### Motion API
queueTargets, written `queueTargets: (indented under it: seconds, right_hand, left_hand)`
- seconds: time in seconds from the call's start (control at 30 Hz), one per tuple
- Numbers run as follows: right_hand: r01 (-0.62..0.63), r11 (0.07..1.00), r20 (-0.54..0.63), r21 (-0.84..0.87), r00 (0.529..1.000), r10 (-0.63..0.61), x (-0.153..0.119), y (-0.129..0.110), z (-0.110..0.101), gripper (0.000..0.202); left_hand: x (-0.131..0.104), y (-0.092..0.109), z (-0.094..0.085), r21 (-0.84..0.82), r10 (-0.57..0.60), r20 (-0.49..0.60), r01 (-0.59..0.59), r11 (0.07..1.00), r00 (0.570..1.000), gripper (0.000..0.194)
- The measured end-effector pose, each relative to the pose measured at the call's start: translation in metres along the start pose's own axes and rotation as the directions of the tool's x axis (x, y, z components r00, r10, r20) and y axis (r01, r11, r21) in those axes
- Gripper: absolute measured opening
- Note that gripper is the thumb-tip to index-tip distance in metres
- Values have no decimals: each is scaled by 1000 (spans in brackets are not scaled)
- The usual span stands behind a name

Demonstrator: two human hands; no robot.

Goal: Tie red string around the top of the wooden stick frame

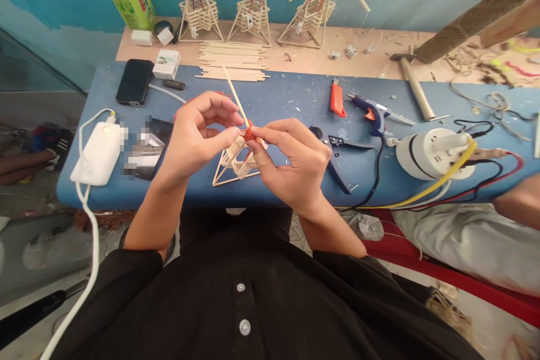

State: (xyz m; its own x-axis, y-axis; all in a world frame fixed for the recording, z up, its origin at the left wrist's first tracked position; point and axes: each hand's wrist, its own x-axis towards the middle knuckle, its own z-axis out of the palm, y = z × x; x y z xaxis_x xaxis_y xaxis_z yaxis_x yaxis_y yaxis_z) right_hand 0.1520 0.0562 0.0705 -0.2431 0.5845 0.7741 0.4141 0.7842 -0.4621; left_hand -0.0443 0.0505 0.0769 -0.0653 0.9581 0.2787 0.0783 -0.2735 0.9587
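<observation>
A small pyramid-shaped frame of thin wooden sticks (236,167) stands on the blue tabletop in front of me. Red string (249,133) is wrapped around its peak, and a loose-ended stick (234,93) slants up from there. My right hand (291,160) pinches the wrapped peak between thumb and forefinger. Just to the left, my left hand (202,129) has its thumb and fingertips drawn together at the red string, beside the stick. The fingers partly hide the peak, and my right hand covers the frame's right side.
Three similar stick frames (248,14) stand at the back behind a row of sticks (232,59). To the right lie pliers (337,160), a red cutter (337,99), a glue gun (373,112), a hammer (415,87) and a white power socket (434,152). A phone (134,83) lies left.
</observation>
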Motion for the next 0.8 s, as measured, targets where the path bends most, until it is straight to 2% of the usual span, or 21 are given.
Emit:
queueTargets:
  seconds: [0.13, 0.2, 0.3, 0.4, 0.47, 0.53, 0.67, 0.73, 0.8]
  right_hand:
    - [-8, 1000, 10, -17, 1000, 8, 0, 1, 0, 13]
    - [-32, 999, 29, -26, 999, 32, 0, 1, -1, 13]
    - [-23, 1000, 34, 1, 999, 23, 1, 2, -2, 12]
    - [-11, 1000, 37, 23, 999, 10, 3, 3, -3, 12]
    - [-25, 999, 54, 20, 998, 23, 3, 3, -4, 12]
    - [-40, 999, 69, 21, 997, 38, 4, 3, -4, 12]
    - [-54, 997, 77, 48, 996, 51, 4, 5, -4, 11]
    - [-46, 996, 70, 74, 997, 41, 3, 6, -3, 11]
    - [-40, 994, 66, 99, 997, 33, 3, 6, -3, 11]
  left_hand:
    - [-7, -1, 2, 39, -20, -52, 22, 999, 998, 35]
    - [-6, -2, 1, -5, -24, -52, 24, 1000, 998, 35]
    - [1, -1, -5, -140, -91, 94, 104, 985, 991, 37]
    - [5, 1, -11, -235, -173, 263, 237, 943, 949, 37]
    - [3, 2, -16, -268, -196, 324, 288, 919, 926, 33]
    - [-2, 1, -25, -262, -190, 345, 289, 921, 919, 28]
    - [-15, -14, -46, -133, -159, 303, 207, 969, 940, 24]
    - [-19, -21, -50, -70, -145, 218, 164, 984, 965, 19]
    - [-22, -22, -46, 10, -113, 118, 113, 994, 987, 18]
